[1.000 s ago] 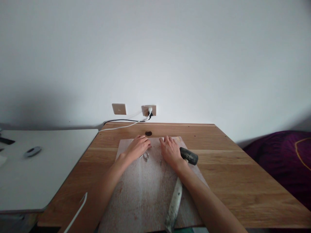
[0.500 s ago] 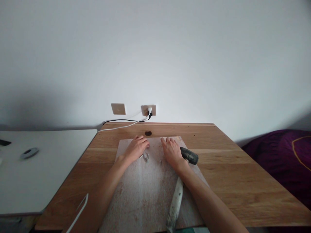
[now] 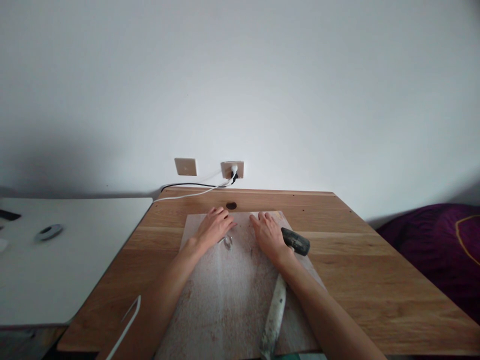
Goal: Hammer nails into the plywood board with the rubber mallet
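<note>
Greyish board [image 3: 225, 310], my left hand [image 3: 215, 225] curled at its far left (pinching? can't tell), right hand [image 3: 268, 232] spread far right; hammer [image 3: 275, 307] on board's right side, metal bits [image 3: 228, 243] on its far half.

Light soft, rather dim, cool-toned; source hard to tell. Wall [image 3: 285, 130] brightest around middle, duller toward side edges. Broad blurry shadow on wall above white table [image 3: 93, 250]. Faint sheen down board [image 3: 225, 305]. Small metal pieces [image 3: 228, 243] smeared, indistinct. Purple cloth [image 3: 423, 245] dark. Wide-angle stretch toward edges.
</note>
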The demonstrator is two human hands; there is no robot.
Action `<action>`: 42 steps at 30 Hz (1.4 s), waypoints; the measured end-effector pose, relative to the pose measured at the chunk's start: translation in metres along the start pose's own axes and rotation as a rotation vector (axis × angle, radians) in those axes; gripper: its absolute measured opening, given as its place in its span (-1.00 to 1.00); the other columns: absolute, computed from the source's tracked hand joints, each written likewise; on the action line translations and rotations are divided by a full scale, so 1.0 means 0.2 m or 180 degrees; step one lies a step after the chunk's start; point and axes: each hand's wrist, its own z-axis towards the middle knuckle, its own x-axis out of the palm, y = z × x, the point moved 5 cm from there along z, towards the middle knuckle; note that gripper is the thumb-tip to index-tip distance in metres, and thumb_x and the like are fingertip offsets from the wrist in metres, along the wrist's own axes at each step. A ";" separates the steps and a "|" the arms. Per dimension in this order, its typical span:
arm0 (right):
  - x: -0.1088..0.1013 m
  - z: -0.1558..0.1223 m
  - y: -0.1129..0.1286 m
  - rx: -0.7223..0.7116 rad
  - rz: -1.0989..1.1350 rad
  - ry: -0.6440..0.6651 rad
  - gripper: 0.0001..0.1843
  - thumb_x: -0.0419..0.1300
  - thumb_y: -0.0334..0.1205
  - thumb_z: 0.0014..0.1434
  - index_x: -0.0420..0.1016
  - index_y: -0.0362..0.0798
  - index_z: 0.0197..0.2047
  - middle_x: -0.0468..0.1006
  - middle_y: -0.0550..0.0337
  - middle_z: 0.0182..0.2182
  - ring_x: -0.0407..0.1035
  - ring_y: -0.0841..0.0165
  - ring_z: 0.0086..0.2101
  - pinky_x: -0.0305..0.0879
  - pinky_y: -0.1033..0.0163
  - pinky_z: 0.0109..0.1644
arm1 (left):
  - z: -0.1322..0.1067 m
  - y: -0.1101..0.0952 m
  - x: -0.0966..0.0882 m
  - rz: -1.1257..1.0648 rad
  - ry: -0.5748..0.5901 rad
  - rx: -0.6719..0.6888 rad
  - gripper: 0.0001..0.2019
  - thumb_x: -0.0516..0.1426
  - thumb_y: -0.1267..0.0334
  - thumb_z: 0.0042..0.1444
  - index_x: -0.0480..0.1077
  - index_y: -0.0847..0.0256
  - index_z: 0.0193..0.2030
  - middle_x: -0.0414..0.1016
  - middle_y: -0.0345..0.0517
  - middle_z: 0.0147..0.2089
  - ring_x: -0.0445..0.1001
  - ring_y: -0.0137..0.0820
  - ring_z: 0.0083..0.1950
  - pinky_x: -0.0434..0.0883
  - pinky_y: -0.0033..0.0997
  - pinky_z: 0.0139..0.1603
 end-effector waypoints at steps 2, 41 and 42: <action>0.00 0.00 0.00 -0.0008 0.0010 0.0003 -0.60 -0.09 -0.46 0.40 0.46 -0.08 0.14 0.46 -0.12 -0.01 0.35 0.10 0.01 0.25 0.13 0.03 | 0.00 0.00 0.00 0.0092 -0.0008 -0.0001 -0.76 0.13 0.18 0.39 0.49 0.25 -0.28 0.45 -0.01 -0.25 0.35 -0.21 -0.08 0.22 -0.18 -0.07; -0.08 -0.03 0.08 -0.1651 0.2488 -0.1363 -0.78 0.01 -0.33 0.41 0.49 -0.10 -0.07 0.49 0.05 -0.21 0.42 0.33 -0.27 0.35 0.23 -0.12 | -0.58 -0.30 -0.40 -0.0863 0.0079 -0.0712 -0.73 0.02 0.35 0.42 0.49 0.10 0.11 0.48 -0.06 0.09 0.41 -0.30 0.14 0.37 -0.19 0.21; -0.10 -0.03 0.07 -0.1610 0.2510 -0.1453 -0.78 0.01 -0.31 0.42 0.48 -0.09 -0.09 0.48 0.07 -0.24 0.41 0.34 -0.29 0.35 0.24 -0.15 | -0.61 -0.30 -0.41 -0.0882 0.0100 -0.0769 -0.66 -0.01 0.41 0.41 0.47 0.08 0.17 0.48 -0.08 0.11 0.41 -0.31 0.15 0.38 -0.21 0.22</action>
